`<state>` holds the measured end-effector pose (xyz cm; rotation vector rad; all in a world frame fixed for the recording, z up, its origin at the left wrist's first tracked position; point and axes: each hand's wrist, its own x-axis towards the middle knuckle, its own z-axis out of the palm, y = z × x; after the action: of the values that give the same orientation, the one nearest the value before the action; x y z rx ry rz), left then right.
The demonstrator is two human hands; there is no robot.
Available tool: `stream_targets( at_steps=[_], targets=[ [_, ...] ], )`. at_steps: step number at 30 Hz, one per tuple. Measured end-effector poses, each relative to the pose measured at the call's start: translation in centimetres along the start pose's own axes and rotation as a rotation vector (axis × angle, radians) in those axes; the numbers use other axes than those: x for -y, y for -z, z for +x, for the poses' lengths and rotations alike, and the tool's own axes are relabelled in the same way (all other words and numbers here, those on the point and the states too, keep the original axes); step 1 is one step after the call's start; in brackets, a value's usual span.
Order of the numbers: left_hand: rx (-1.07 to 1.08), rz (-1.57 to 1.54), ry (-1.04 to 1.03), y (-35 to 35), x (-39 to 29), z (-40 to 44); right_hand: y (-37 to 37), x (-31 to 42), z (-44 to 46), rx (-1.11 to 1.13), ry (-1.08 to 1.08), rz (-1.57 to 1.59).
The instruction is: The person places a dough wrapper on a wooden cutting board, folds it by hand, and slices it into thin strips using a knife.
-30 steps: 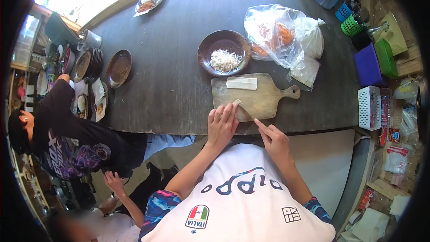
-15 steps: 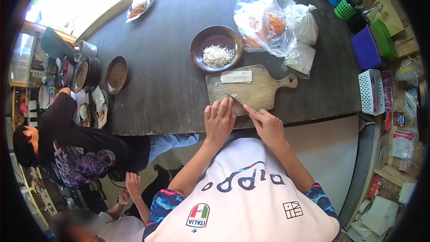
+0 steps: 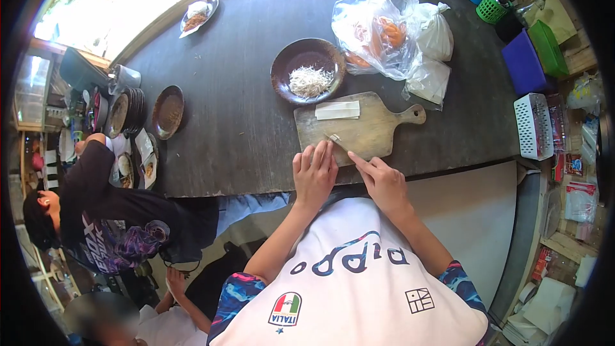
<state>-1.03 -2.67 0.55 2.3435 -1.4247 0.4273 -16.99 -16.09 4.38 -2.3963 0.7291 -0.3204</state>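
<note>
My right hand (image 3: 384,182) is closed around a small knife (image 3: 341,145), its index finger stretched along the back of the blade. Fingers bent and together, my left hand (image 3: 314,172) presses a small pale piece (image 3: 334,138) on the wooden cutting board (image 3: 365,143), by the blade's tip. Flat white strips (image 3: 337,110) lie near the board's far edge. Just beyond the board, a brown bowl (image 3: 280,64) holds a heap of thin white shreds (image 3: 310,81).
Plastic bags (image 3: 378,32) with orange contents lie behind the board. An oval brown dish (image 3: 168,113), stacked plates (image 3: 133,112) and a filled plate (image 3: 206,9) stand leftward. Two other people are at left; baskets (image 3: 533,126) line the right side.
The whole view has shifted, with the table items now higher and slightly left. My right hand has come closer to my left. The seated person's hands at lower left have moved.
</note>
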Motion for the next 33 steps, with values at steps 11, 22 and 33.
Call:
stream_targets(
  at_steps=[11, 22, 33],
  targets=[
    [-0.013, -0.001, 0.005, -0.1, -0.3, 0.0, 1.9, -0.7, -1.6, 0.002, -0.013, 0.071],
    [-0.018, 0.014, 0.003, 0.0, -0.1, 0.1, 0.7, -0.5, -0.1, -0.003, 0.017, -0.013],
    [-0.027, 0.019, 0.013, -0.2, 0.0, -0.2, 0.7, -0.3, -0.1, 0.011, 0.018, 0.006]
  ],
)
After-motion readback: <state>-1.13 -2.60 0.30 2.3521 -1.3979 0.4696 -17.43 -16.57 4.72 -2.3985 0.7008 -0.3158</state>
